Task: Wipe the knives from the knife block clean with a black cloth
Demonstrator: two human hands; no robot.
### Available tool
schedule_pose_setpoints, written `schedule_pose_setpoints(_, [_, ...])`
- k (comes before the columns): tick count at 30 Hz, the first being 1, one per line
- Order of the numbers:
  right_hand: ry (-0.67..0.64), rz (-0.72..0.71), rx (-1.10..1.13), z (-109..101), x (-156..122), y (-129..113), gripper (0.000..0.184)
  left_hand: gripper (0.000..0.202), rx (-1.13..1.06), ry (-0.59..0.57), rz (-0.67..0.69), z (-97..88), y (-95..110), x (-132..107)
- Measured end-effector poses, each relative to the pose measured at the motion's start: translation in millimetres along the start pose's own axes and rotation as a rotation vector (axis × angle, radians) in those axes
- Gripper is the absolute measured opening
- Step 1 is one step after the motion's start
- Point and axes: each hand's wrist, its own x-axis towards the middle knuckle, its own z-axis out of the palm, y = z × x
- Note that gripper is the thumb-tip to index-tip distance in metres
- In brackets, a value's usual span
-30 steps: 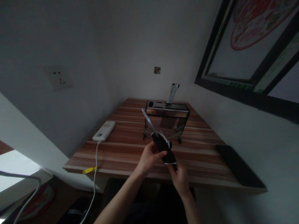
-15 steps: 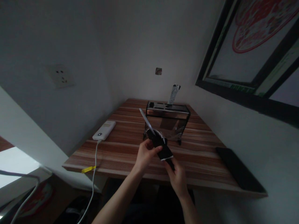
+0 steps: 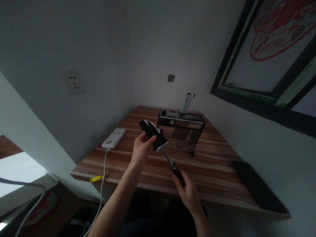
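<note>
In my right hand (image 3: pixel 188 189) is the black handle of a sharpening steel (image 3: pixel 168 156), a thin grey rod. The rod points up and left, and its far end is hidden in a black wrapper (image 3: pixel 154 135) with white edges. My left hand (image 3: pixel 143 146) pinches that wrapper between thumb and fingers. Both are held above the wooden table, in front of a clear-sided knife block (image 3: pixel 181 126). From a slot in the block's top rises a handle wrapped in light material (image 3: pixel 188 102).
A white power bank (image 3: pixel 114 138) lies at the table's left, with a white cable (image 3: pixel 103 177) running over the front edge and a yellow tag (image 3: pixel 96 178) on it. A dark flat slab (image 3: pixel 259 187) rests along the right edge. Walls close in the table (image 3: pixel 217 158) behind.
My left hand has moved left and up with the wrapper, while my right hand has moved slightly down. The rod's tip has slid into the wrapper, and its handle end now shows.
</note>
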Motion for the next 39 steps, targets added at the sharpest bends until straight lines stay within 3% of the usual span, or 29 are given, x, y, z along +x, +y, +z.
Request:
schedule_pose_setpoints(4, [-0.048,0.033,-0.01,-1,3,-2,0.026,0.029,-0.043,0.032,0.074,-2.2,12,10])
schedule_pose_setpoints(12, [-0.001,0.049,-0.05,1,4,2,0.028,0.029,-0.027,0.018,0.182,3.8,37,13])
schedule_pose_setpoints(22, [0.0,0.077,-0.027,2,7,0,0.031,0.026,-0.016,-0.008,0.226,11.5,46,9])
schedule_pose_setpoints(31, [0.067,0.115,-0.014,-1,6,2,0.033,0.027,0.014,-0.024,0.223,25.3,41,2])
schedule_pose_setpoints(39, [0.089,0.164,0.02,0,5,10,0.038,0.023,0.029,-0.062,0.149,27.2,9,-14])
